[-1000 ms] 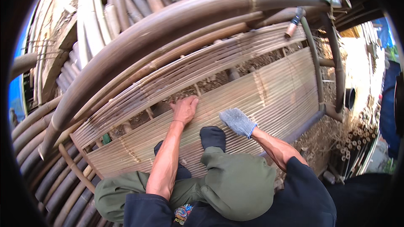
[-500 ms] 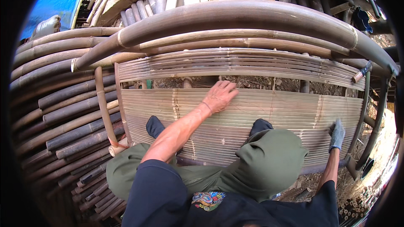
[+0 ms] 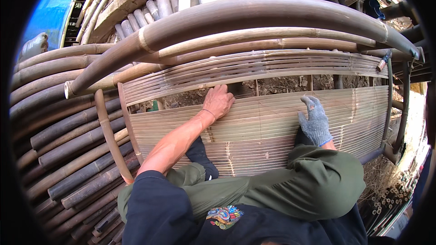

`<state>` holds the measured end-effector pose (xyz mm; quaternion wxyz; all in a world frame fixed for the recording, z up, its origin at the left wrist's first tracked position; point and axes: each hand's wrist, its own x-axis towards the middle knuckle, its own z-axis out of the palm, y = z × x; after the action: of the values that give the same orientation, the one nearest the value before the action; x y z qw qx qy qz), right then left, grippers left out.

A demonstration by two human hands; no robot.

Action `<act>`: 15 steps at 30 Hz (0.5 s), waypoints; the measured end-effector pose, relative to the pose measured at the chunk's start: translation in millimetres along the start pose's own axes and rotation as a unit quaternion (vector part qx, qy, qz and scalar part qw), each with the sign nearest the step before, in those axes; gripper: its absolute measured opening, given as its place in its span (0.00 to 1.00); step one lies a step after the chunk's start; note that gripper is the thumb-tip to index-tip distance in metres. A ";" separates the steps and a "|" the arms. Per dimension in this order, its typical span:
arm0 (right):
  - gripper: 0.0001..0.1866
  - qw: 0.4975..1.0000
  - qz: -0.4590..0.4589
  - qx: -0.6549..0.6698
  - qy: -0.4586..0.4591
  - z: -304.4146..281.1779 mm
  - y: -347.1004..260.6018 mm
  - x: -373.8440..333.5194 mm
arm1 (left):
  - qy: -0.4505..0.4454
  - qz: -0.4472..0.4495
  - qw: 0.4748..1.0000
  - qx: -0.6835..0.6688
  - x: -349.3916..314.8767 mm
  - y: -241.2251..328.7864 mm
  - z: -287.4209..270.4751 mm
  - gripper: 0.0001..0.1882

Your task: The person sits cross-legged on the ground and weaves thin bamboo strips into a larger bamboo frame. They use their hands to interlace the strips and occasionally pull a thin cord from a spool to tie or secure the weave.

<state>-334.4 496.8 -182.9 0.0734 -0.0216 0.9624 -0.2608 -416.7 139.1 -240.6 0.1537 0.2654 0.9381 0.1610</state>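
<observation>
I sit on a long bench seat of thin bamboo slats (image 3: 254, 131). A gap separates it from a narrower band of slats (image 3: 290, 66) behind. My bare left hand (image 3: 219, 102) rests at the gap's left part, over the edge of the seat slats. Its fingers are curled and closed, their tips hidden, so what they grip cannot be seen. My right hand (image 3: 314, 120), in a grey knit glove, hovers over or lightly touches the seat slats near their far edge. Its thumb and fingers are apart, with nothing visible between them.
A thick curved bamboo pole (image 3: 254, 11) spans the far side. Stacked bamboo poles (image 3: 68, 140) lie at left, and more lengths (image 3: 163, 4) stand behind. A short brown-and-dark tool (image 3: 383, 61) lies at the far right corner. My knees (image 3: 313, 177) are over the seat's near edge.
My right hand has come in from the far right to the seat's middle right. My left hand has shifted left along the gap. The view has turned slightly, and my feet and knees moved.
</observation>
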 end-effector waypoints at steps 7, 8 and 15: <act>0.22 0.995 0.026 -0.075 -0.056 16.7 -36.4 13.2 | -0.131 -0.041 0.952 -0.275 -8.5 -43.9 -74.0 0.15; 0.22 0.993 0.018 -0.103 -0.058 21.5 -41.0 12.7 | -0.211 -0.046 0.909 -0.356 -18.1 -60.2 -103.1 0.17; 0.14 0.976 -0.012 -0.217 -0.022 73.9 -76.0 25.4 | 0.071 -0.136 0.773 -0.616 -153.5 -171.4 -300.7 0.17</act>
<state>-348.0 392.3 -210.9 0.0848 -0.0542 0.9939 -0.0458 -481.4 -149.6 -4.3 0.2374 -0.0285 0.6728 0.7001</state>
